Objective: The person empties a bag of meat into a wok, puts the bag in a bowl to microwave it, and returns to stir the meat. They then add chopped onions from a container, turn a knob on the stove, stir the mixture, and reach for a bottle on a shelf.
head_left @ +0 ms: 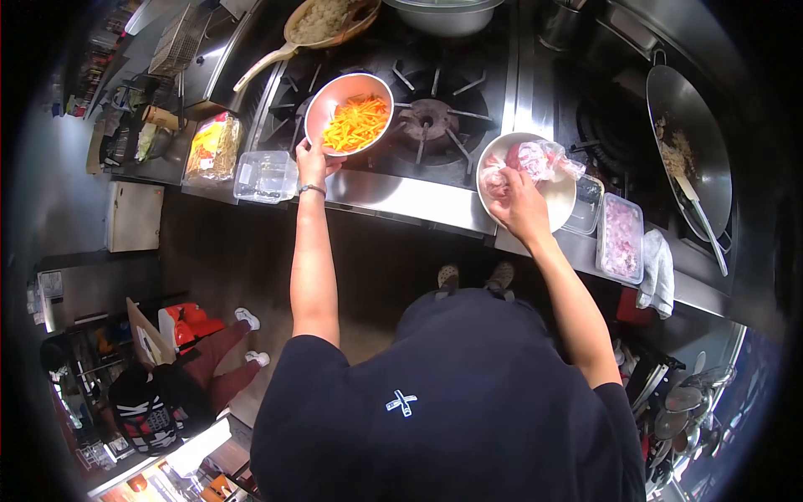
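Note:
A bowl with a pink inside holds thin orange strips that look like shredded carrot. My left hand grips its near rim, over the front of the stove. On the right, a white bowl sits at the stove's front edge. In it lies a clear plastic bag with something pinkish inside, too wrapped up to identify. My right hand reaches into this bowl, its fingers closed on the bag's left part. The fingertips are partly hidden by the plastic.
Stove burners lie between the bowls. Farther back are a wooden-handled pan and a metal pot. A wok, a tub of pink pieces and a cloth are right; a clear container is left. Another person is lower left.

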`<state>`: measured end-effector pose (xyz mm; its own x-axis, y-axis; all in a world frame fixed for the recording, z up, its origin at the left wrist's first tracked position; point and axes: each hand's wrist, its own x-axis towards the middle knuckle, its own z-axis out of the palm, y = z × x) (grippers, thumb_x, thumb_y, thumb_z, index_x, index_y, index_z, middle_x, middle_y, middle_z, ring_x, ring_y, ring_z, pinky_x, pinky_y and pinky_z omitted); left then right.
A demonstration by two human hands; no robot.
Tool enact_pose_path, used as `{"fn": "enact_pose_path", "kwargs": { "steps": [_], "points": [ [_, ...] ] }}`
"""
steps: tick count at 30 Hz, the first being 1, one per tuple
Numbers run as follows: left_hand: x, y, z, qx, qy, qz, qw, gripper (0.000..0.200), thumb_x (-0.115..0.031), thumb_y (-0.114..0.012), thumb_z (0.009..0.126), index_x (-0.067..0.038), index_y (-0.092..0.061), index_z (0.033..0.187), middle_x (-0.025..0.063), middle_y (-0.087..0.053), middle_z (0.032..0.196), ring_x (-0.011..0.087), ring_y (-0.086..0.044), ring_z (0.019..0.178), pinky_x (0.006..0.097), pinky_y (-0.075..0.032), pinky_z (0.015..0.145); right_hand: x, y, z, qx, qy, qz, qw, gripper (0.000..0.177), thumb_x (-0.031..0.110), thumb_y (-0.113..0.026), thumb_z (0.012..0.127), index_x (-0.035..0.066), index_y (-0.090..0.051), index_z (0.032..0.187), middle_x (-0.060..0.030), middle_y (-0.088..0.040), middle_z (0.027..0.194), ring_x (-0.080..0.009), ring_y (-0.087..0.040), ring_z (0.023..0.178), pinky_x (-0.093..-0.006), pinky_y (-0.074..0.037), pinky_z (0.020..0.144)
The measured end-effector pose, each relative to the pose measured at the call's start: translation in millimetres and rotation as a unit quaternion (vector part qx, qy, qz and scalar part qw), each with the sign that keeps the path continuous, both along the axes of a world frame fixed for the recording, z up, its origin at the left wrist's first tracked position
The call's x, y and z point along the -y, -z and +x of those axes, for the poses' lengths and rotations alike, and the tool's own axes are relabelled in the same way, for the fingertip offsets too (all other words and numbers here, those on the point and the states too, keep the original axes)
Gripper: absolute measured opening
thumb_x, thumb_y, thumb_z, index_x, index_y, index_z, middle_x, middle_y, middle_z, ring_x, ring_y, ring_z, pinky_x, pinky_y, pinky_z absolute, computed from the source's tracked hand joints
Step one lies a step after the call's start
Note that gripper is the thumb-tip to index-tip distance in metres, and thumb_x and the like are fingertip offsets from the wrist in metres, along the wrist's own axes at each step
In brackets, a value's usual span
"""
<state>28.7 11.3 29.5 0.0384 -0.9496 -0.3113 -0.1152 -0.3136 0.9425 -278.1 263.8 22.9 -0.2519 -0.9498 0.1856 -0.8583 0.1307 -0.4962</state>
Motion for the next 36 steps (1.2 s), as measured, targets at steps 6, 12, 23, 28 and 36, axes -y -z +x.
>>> {"fn": "enact_pose_path", "kwargs": {
  "steps": [6, 12, 23, 28, 36],
  "points": [
    [16.6, 44.9, 24.0, 0.089, -0.04, -0.098, 0.99, 0.042, -0.03, -0.057, 0.087, -0.002, -0.044, 0.116, 0.0148, -0.058, 0.102, 0.0218, -0.062, 0.063, 0.0298, -0.048, 0.052, -3.5, -3.1, -15.9, 0.354, 0.096, -0.06, 0.929, 0.053, 0.009, -0.065, 0.068, -0.003, -0.046, 0.115, -0.0165, -0.066, 0.089, -0.0183, -0.065, 0.078, -0.0308, -0.051, 0.068],
    [-116.3, -38.7, -99.5, 0.076, 0.099, -0.469, 0.874, 0.028, -0.002, -0.061, 0.08, 0.0, -0.055, 0.108, 0.0089, -0.059, 0.093, 0.0156, -0.057, 0.079, 0.0283, -0.048, 0.067, -11.6, -20.6, -29.6, 0.541, 0.091, -0.102, 0.83, 0.049, -0.003, -0.06, 0.07, -0.005, -0.043, 0.116, -0.005, -0.061, 0.078, -0.0089, -0.057, 0.061, -0.0219, -0.046, 0.053],
    [-163.5, -30.1, -198.0, -0.015, 0.507, -0.224, 0.832, 0.04, -0.012, -0.072, 0.078, -0.001, -0.056, 0.114, 0.0085, -0.065, 0.095, 0.0141, -0.066, 0.08, 0.0262, -0.052, 0.07, -34.7, -19.3, -36.4, 0.535, 0.034, -0.046, 0.843, 0.046, 0.0, -0.06, 0.075, 0.0, -0.044, 0.119, -0.0017, -0.057, 0.078, -0.0078, -0.053, 0.068, -0.023, -0.046, 0.063],
    [-171.7, -6.8, -208.1, -0.025, 0.403, -0.302, 0.864, 0.02, -0.013, -0.073, 0.075, 0.0, -0.064, 0.087, 0.0101, -0.064, 0.082, 0.0171, -0.064, 0.072, 0.0285, -0.05, 0.064, -36.1, -11.2, -29.0, 0.263, 0.028, -0.135, 0.955, 0.057, 0.014, -0.074, 0.073, 0.007, -0.049, 0.124, -0.0098, -0.06, 0.106, -0.0157, -0.059, 0.091, -0.0304, -0.049, 0.081],
    [-168.1, -17.5, -216.0, -0.036, 0.386, -0.421, 0.82, 0.014, -0.01, -0.065, 0.084, 0.002, -0.058, 0.084, 0.0072, -0.06, 0.084, 0.0121, -0.054, 0.065, 0.0231, -0.045, 0.057, -28.1, -34.1, -23.8, 0.353, 0.087, -0.158, 0.918, 0.039, 0.016, -0.073, 0.073, 0.002, -0.056, 0.105, -0.0088, -0.064, 0.078, -0.0134, -0.061, 0.071, -0.0278, -0.049, 0.067]
  ]
}}
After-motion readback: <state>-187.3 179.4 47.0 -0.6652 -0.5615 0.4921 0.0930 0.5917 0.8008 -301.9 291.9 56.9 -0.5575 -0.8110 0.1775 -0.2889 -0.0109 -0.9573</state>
